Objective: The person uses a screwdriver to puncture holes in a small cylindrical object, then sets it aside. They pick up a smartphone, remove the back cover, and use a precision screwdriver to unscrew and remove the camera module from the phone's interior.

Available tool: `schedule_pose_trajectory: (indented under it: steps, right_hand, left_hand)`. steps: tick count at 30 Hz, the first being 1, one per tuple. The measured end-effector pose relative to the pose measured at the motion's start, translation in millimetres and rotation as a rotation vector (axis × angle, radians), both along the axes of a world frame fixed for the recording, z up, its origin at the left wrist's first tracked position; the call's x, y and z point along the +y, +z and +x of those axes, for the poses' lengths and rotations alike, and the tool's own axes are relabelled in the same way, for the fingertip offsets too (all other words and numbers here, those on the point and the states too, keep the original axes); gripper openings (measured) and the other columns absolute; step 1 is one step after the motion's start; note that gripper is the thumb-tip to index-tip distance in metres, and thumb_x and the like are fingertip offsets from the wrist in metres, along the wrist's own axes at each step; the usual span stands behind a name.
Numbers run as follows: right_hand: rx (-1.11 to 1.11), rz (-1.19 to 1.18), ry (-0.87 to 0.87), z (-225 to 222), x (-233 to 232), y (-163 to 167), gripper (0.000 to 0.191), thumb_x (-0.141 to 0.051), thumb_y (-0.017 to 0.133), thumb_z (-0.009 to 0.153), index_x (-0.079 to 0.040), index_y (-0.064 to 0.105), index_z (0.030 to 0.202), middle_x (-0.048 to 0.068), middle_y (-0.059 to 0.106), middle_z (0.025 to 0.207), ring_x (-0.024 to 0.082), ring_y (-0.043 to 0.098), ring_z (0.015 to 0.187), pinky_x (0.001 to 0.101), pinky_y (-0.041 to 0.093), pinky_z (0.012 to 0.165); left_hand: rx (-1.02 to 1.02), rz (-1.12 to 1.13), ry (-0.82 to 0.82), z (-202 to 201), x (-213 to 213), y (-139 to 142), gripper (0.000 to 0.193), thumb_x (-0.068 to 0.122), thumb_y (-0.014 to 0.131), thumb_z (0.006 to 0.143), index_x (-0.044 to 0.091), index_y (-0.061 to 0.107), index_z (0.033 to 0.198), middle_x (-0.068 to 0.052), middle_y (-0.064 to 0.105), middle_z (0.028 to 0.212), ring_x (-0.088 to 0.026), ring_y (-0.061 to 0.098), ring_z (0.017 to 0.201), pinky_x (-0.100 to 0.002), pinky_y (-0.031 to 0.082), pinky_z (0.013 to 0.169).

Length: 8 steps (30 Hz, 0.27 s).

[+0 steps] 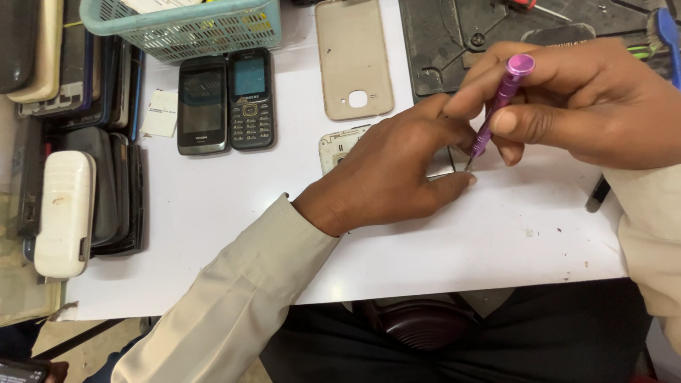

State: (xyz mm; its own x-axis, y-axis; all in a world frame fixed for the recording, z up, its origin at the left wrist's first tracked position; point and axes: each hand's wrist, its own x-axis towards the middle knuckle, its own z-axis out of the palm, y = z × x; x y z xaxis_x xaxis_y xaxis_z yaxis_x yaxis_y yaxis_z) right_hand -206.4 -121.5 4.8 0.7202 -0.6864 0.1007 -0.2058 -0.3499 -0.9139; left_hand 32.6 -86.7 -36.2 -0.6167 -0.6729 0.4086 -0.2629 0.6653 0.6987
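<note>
the right hand (567, 106) pinches a purple screwdriver (499, 106) between thumb and fingers, closed snugly round its shaft, with the tip angled down onto the edge of an opened white phone (339, 145) lying on the white counter (213, 234). the left hand (397, 170) lies flat over that phone, fingers together and pressing it down rather than gripping anything, so most of the phone is hidden. the likely trouble is the tip skidding off its seat: it sits just beside the left thumb and could jab it or scratch the phone's insides. if the left hand eases its pressure, the phone may twist on the smooth counter. any tiny screw freed here could roll off the near edge. a beige back cover (352, 60) and two keypad phones (225, 103) lie well apart, clear of the work.
</note>
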Motion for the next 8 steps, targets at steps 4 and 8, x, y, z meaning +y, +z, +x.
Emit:
schedule_pose_trajectory:
  steps: [4,8]
  right_hand:
    - [0.040,-0.076,-0.042,1.5,3.7,-1.8,0.040,-0.009,0.063,0.097,0.000,0.067,0.136,0.009,0.068,0.098,0.015,0.070,0.074,0.0264,0.062,0.066]
    - [0.008,-0.136,-0.036,1.2,1.8,-3.8,0.052,-0.015,0.064,0.097,-0.001,0.056,0.147,0.010,0.069,0.106,0.017,0.073,0.082,0.0282,0.063,0.071]
  left_hand:
    - [-0.040,0.153,0.019,-0.8,0.3,3.9,0.025,0.020,0.079,0.089,0.006,0.072,0.108,-0.006,0.069,0.107,-0.017,0.070,0.084,-0.033,0.057,0.073]
    - [-0.066,0.275,0.057,-3.3,1.0,8.3,0.022,0.027,0.072,0.094,0.013,0.074,0.111,-0.002,0.072,0.104,-0.017,0.069,0.078,-0.033,0.056,0.069]
